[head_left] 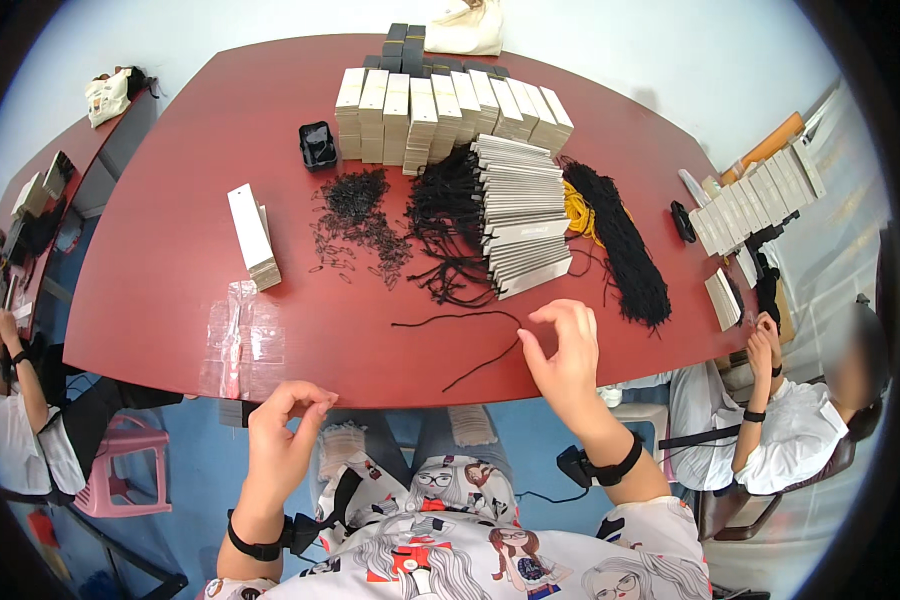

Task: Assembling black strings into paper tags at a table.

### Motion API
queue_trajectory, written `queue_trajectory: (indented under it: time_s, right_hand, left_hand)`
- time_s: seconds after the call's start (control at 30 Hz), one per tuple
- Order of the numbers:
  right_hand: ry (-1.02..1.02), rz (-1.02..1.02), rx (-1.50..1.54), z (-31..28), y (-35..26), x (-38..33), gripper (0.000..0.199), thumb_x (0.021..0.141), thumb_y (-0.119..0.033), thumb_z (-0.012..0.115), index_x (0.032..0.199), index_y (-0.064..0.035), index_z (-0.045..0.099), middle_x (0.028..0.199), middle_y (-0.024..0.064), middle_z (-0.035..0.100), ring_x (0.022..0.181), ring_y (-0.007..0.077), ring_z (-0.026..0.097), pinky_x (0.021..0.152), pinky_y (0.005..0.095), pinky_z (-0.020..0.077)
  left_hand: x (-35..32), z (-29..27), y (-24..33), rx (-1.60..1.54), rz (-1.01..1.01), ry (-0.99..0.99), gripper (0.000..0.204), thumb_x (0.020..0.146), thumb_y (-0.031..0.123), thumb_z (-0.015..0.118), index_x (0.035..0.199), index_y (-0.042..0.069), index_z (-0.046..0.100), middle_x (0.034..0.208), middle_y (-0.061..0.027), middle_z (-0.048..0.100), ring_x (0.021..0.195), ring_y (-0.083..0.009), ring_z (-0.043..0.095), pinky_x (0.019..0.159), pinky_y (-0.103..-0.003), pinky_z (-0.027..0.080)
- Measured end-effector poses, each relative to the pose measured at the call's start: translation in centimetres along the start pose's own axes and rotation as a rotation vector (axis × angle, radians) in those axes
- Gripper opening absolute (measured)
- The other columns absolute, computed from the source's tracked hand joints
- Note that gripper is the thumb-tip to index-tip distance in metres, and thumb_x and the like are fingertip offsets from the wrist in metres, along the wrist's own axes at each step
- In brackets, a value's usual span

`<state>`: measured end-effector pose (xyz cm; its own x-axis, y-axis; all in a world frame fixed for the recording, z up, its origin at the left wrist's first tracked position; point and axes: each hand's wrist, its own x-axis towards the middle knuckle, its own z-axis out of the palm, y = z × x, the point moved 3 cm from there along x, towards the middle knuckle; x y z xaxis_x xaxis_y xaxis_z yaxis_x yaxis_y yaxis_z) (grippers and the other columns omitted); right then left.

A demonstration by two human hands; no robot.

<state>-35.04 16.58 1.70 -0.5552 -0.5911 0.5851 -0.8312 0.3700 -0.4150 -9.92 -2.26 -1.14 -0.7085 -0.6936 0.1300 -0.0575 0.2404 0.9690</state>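
My right hand [567, 358] is over the table near its front edge, thumb and forefinger apart. A thin black cord [455, 318] lies bent double, its fold by that thumb tip; I cannot tell whether they touch. At the table edge my left hand [286, 432] has thumb and fingertips pressed together; anything between them is too small to make out. Beyond the right hand stands a row of white tags [525, 220] with black strings [448, 195] trailing left. To its right lies a thick bundle of black cords [618, 245] beside a yellow cord [578, 212].
Small black clips or pins [355, 215] are heaped mid-table. A short stack of white cards [254, 235] is at left, behind clear tape [242, 340]. Stacked cards [395, 120] and a black box [318, 146] stand farther back. Another person [770, 430] sits at right, one at left.
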Motion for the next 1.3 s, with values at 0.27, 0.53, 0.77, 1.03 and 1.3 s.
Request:
queue_trajectory:
  time_s: [0.27, 0.53, 0.77, 1.03, 1.3]
  right_hand:
    - [-0.504, -0.386, 0.118, 3.0, -3.4, -0.3, 0.015, 0.07, -0.013, 0.067, 0.08, -0.0084, 0.056, 0.087, 0.004, 0.05, 0.089, 0.0243, 0.048, 0.076, 0.0354, 0.0385]
    - [-0.419, -0.419, 0.119, 6.2, -6.1, 3.3, 0.017, 0.072, -0.008, 0.063, 0.084, -0.0043, 0.052, 0.088, 0.0098, 0.049, 0.087, 0.0281, 0.046, 0.077, 0.0367, 0.0389]
    - [-0.422, -0.422, 0.046, 8.1, -6.3, 3.3, 0.015, 0.072, -0.006, 0.063, 0.081, -0.0036, 0.051, 0.088, 0.0103, 0.048, 0.086, 0.0283, 0.046, 0.077, 0.0365, 0.0394]
    - [-0.403, -0.404, 0.038, 8.1, -5.8, 3.2, 0.016, 0.071, -0.005, 0.064, 0.08, -0.0038, 0.051, 0.087, 0.0098, 0.048, 0.085, 0.0277, 0.047, 0.075, 0.0358, 0.0399]
    - [-0.387, -0.346, 0.112, 8.0, -6.2, 3.5, 0.016, 0.072, -0.005, 0.063, 0.082, -0.0038, 0.05, 0.086, 0.0098, 0.048, 0.083, 0.0279, 0.047, 0.074, 0.0362, 0.0402]
  left_hand:
    - [-0.2, -0.5, 0.0, 0.049, 0.051, -0.043, 0.006, 0.083, -0.005, 0.056, 0.087, 0.0, 0.057, 0.084, -0.006, 0.061, 0.077, -0.0105, 0.058, 0.067, -0.022, 0.048]
    - [-0.3, -1.3, 0.2, -0.045, -0.02, 0.058, 0.008, 0.081, -0.004, 0.059, 0.087, 0.0, 0.06, 0.082, -0.0055, 0.062, 0.07, -0.0098, 0.057, 0.065, -0.023, 0.047]
    - [-0.2, -1.7, -0.2, -0.063, -0.019, 0.046, 0.009, 0.081, -0.005, 0.058, 0.088, 0.0, 0.06, 0.084, -0.0065, 0.063, 0.077, -0.0112, 0.06, 0.07, -0.023, 0.048]
    - [0.2, -1.3, -0.1, -0.046, 0.001, 0.031, 0.009, 0.08, -0.006, 0.057, 0.088, -0.001, 0.059, 0.082, -0.0068, 0.063, 0.076, -0.011, 0.06, 0.069, -0.023, 0.048]
    - [1.0, -1.1, 1.0, 0.067, 0.207, -0.021, 0.017, 0.079, -0.009, 0.053, 0.088, 0.0, 0.063, 0.081, -0.0075, 0.06, 0.07, -0.0119, 0.057, 0.062, -0.024, 0.046]
